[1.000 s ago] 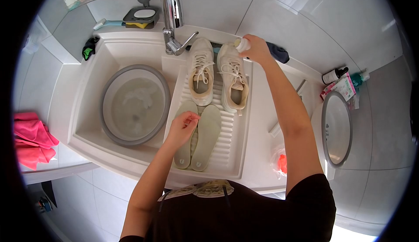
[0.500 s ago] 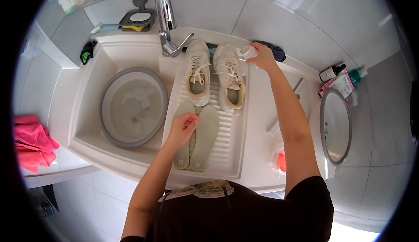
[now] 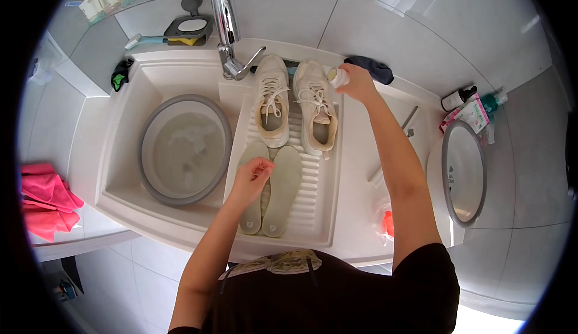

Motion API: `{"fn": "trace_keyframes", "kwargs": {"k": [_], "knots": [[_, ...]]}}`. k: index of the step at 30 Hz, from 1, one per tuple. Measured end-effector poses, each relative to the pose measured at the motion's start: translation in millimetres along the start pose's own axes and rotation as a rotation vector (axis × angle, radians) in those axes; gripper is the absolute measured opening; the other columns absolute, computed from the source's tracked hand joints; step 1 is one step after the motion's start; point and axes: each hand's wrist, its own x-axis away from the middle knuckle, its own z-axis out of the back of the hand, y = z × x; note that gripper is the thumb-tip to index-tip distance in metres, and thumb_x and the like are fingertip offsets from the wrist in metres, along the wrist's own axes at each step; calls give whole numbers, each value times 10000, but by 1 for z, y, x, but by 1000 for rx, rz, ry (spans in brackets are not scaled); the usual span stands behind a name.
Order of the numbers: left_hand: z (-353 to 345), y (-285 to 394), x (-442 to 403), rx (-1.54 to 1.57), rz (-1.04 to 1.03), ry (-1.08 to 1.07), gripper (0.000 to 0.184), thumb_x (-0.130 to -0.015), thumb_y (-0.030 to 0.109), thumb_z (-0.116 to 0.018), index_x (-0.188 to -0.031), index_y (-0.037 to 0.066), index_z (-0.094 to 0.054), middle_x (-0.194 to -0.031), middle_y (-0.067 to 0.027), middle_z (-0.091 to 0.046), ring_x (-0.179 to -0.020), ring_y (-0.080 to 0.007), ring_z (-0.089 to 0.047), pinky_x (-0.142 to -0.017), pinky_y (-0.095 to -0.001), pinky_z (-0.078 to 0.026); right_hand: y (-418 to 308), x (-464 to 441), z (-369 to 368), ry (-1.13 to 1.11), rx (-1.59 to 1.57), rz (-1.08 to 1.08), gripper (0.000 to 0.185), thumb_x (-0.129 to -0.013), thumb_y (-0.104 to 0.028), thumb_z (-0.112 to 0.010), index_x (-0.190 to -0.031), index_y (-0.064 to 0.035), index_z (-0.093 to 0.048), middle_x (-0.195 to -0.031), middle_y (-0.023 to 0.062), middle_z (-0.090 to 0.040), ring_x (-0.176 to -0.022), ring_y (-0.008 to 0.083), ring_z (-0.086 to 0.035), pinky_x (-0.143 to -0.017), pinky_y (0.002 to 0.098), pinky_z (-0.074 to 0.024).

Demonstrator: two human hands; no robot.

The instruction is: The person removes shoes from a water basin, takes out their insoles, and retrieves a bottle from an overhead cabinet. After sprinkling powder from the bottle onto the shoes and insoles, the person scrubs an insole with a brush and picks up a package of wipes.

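My right hand holds a small white bottle, tilted with its mouth toward the toe of the right shoe. The left shoe lies beside it, both laced, on the ribbed drainboard. Two pale green insoles rest below the shoes: the right insole shows in full, and the left insole is partly covered by my left hand. The fingers of my left hand are pinched together; what they hold, if anything, is too small to tell.
A grey-rimmed basin with cloudy water stands in the sink at left. A chrome faucet rises behind. A dark cloth, a second basin, bottles and an orange item in plastic are at right. Pink cloth lies far left.
My right hand with the white bottle moved right, away from the right shoe's toe, then came partly back toward it. My left hand stays over the insoles. The view has shifted slightly.
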Motion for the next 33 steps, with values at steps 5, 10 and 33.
{"fn": "trace_keyframes", "kwargs": {"k": [5,10,33], "knots": [[-3,-1,0,7,-13,3,99,-916,60,-567,-979,7,-622,-827,-7,-600,-744,-76,-540,-668,-222,-451,-4,8,7,-24,-20,-16,562,-477,-169,-778,-1015,-58,-660,-945,167,-671,-907,356,-640,-808,394,-510],[-4,-1,-1,-15,-30,-7,103,-910,61,-569,-978,7,-624,-827,-8,-603,-747,-73,-541,-661,-222,-447,-15,1,6,25,-52,-29,562,-481,-169,-775,-1024,-72,-664,-948,165,-668,-915,353,-637,-811,396,-509],[-4,0,1,-27,-65,4,112,-889,48,-575,-982,14,-627,-839,-17,-614,-735,-82,-555,-667,-227,-455,-25,4,9,-36,66,-84,582,-509,-207,-786,-1057,-67,-650,-972,154,-675,-933,332,-639,-809,389,-508]]}}
